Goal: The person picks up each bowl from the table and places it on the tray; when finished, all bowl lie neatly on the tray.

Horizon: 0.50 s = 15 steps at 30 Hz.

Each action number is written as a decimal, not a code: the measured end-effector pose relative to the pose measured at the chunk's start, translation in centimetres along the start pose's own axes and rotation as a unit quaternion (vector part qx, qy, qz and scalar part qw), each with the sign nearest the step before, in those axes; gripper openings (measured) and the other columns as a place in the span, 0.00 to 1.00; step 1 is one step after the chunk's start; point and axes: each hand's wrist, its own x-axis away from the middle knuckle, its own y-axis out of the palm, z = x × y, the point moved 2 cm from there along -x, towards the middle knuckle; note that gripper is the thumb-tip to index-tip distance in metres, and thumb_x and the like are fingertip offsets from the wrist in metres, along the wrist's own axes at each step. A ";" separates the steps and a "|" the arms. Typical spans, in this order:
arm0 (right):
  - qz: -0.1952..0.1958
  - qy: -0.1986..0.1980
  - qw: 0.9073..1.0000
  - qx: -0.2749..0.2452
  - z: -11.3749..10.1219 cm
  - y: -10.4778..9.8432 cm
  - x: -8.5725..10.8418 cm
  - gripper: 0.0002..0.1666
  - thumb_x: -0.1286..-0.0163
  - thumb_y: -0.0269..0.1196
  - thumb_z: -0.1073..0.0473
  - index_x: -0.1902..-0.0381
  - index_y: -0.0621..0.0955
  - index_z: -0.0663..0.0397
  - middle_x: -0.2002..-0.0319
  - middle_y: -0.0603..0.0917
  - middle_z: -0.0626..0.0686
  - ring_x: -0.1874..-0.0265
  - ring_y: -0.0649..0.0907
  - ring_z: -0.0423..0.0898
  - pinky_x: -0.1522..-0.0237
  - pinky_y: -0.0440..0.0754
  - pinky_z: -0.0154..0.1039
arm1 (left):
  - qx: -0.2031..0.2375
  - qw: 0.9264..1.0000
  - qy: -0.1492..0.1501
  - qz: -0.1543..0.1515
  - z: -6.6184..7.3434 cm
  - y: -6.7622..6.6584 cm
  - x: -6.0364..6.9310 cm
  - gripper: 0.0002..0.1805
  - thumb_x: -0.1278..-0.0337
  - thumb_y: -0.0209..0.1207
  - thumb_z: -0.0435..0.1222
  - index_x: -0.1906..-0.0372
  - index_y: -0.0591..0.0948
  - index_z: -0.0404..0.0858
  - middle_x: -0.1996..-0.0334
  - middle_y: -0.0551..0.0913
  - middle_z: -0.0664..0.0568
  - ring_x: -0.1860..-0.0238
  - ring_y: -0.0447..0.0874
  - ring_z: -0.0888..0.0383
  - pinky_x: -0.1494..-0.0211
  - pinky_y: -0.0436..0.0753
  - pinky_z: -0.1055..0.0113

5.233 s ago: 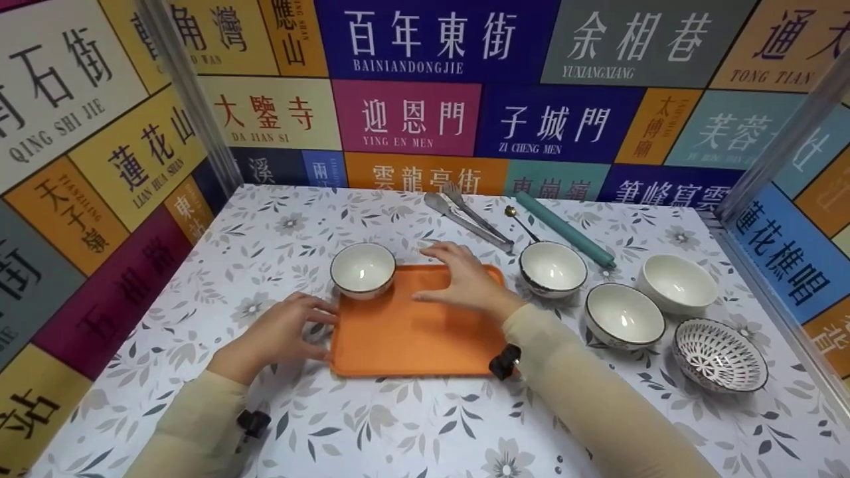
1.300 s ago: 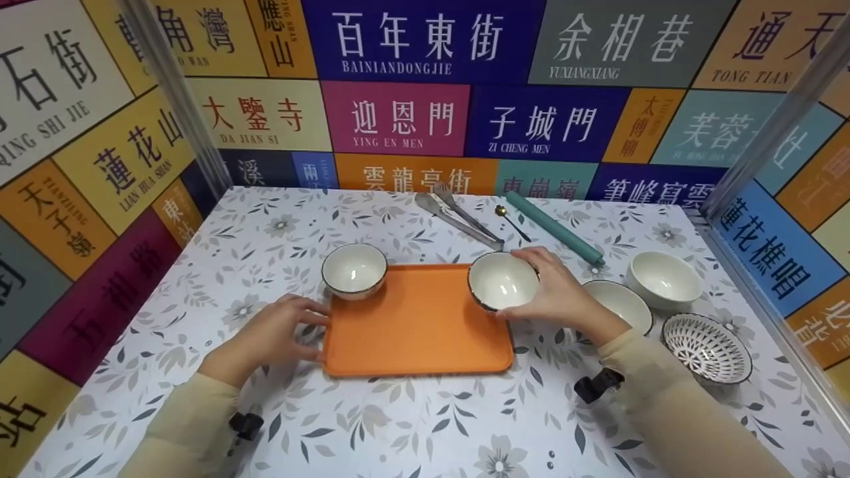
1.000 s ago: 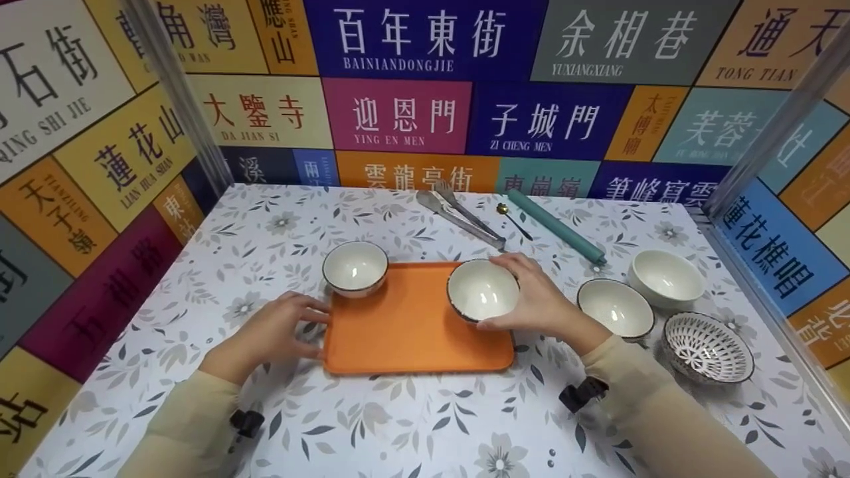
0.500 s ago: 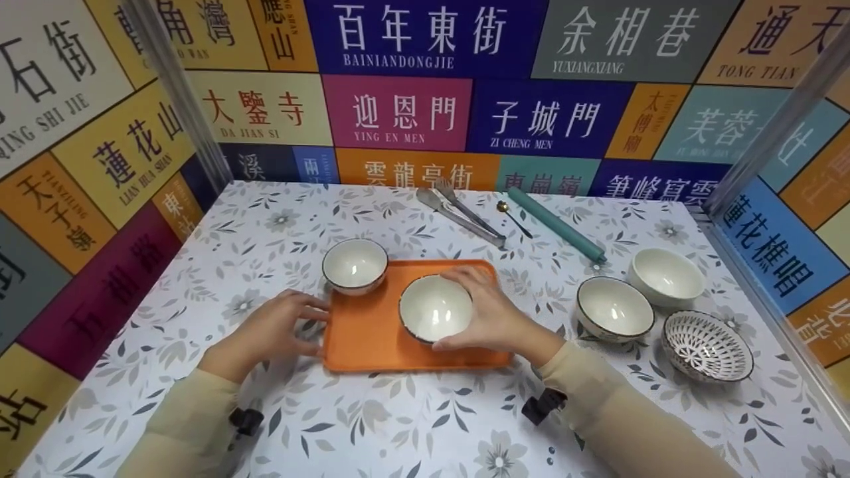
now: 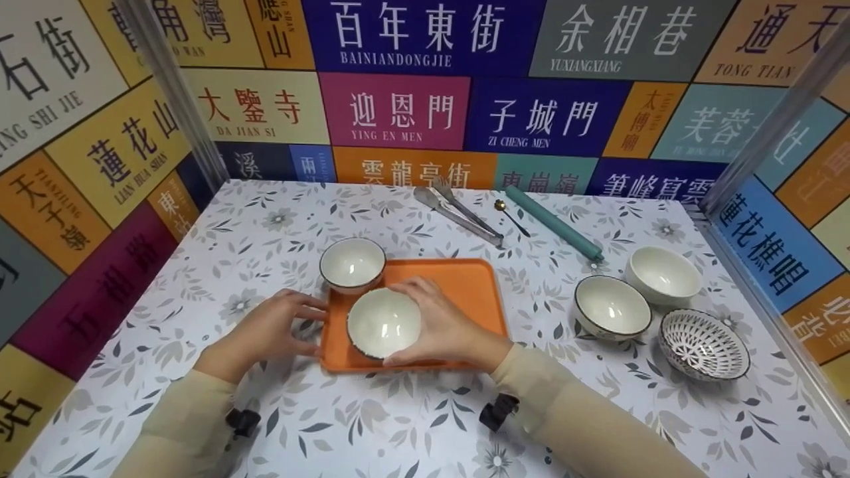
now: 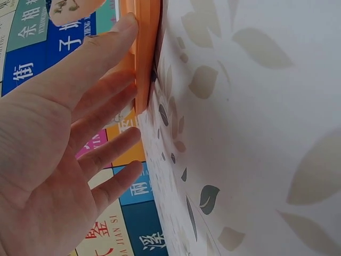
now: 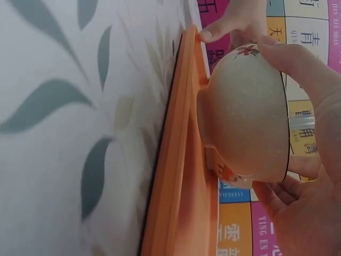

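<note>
My right hand [image 5: 445,328] grips a white bowl [image 5: 385,322] with a dark rim, thumb on the near side and fingers on the far side. The bowl is over the near left part of an orange tray [image 5: 468,289]. In the right wrist view, a red flower shows on the bowl's outside [image 7: 245,117]; its foot is close to the tray, and I cannot tell whether it touches. A similar bowl [image 5: 352,264] sits at the tray's far left corner. My left hand [image 5: 269,332] is at the tray's left edge, fingers extended, thumb against the rim [image 6: 143,58].
On the right stand a dark-rimmed bowl [image 5: 612,309], a plain white bowl [image 5: 663,275] and a black-patterned bowl [image 5: 705,346]. Metal tongs [image 5: 465,216], a small spoon [image 5: 511,218] and a green roll [image 5: 554,222] lie at the back. Sign-covered panels [image 5: 398,109] enclose the table.
My right hand took a bowl from the right side and carried it left across the tray, toward the near left corner. The left hand stayed by the tray's left edge.
</note>
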 end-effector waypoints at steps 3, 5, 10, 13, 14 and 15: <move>-0.005 -0.008 1.000 -0.001 -0.4 0.8 -0.4 0.69 0.66 0.87 0.39 0.25 0.70 0.50 0.31 0.70 0.49 0.33 0.73 0.49 0.31 0.76 0.52 | 0.000 1.000 0.002 0.001 -0.1 0.0 0.0 0.32 0.60 0.82 0.46 0.43 0.88 0.47 0.36 0.82 0.54 0.31 0.74 0.46 0.27 0.73 0.44; -0.007 -0.010 1.000 -0.001 -0.6 1.2 -0.7 0.69 0.65 0.87 0.40 0.25 0.70 0.50 0.31 0.70 0.50 0.33 0.73 0.49 0.31 0.76 0.51 | -0.002 1.000 0.008 0.004 -0.1 0.0 0.0 0.32 0.60 0.82 0.45 0.43 0.88 0.47 0.36 0.82 0.54 0.31 0.74 0.46 0.27 0.73 0.43; -0.011 -0.020 1.000 0.007 -1.1 2.1 -1.3 0.68 0.65 0.86 0.40 0.25 0.70 0.51 0.30 0.70 0.49 0.32 0.72 0.48 0.30 0.76 0.50 | -0.007 1.000 0.014 0.003 -0.1 0.0 0.0 0.32 0.59 0.82 0.46 0.43 0.88 0.46 0.36 0.83 0.53 0.32 0.74 0.46 0.28 0.74 0.43; -0.015 -0.019 1.000 0.012 -1.3 2.5 -1.5 0.69 0.65 0.86 0.39 0.25 0.70 0.50 0.30 0.70 0.49 0.32 0.72 0.47 0.31 0.77 0.50 | -0.007 1.000 0.011 -0.001 0.0 0.0 0.0 0.31 0.58 0.81 0.45 0.43 0.88 0.47 0.36 0.82 0.53 0.32 0.74 0.45 0.29 0.74 0.42; -0.016 -0.017 1.000 0.012 -1.3 2.7 -1.5 0.69 0.65 0.86 0.38 0.25 0.70 0.50 0.30 0.69 0.48 0.32 0.72 0.47 0.31 0.77 0.50 | -0.006 1.000 0.009 -0.001 0.0 0.0 0.0 0.30 0.57 0.81 0.45 0.43 0.88 0.47 0.36 0.82 0.53 0.31 0.74 0.45 0.28 0.74 0.42; -0.017 -0.016 1.000 0.012 -1.4 2.8 -1.6 0.69 0.65 0.86 0.38 0.25 0.70 0.49 0.30 0.69 0.48 0.32 0.72 0.47 0.31 0.76 0.50 | -0.006 1.000 0.008 -0.001 0.0 0.0 0.0 0.30 0.57 0.81 0.45 0.43 0.88 0.47 0.36 0.82 0.53 0.31 0.74 0.46 0.28 0.74 0.42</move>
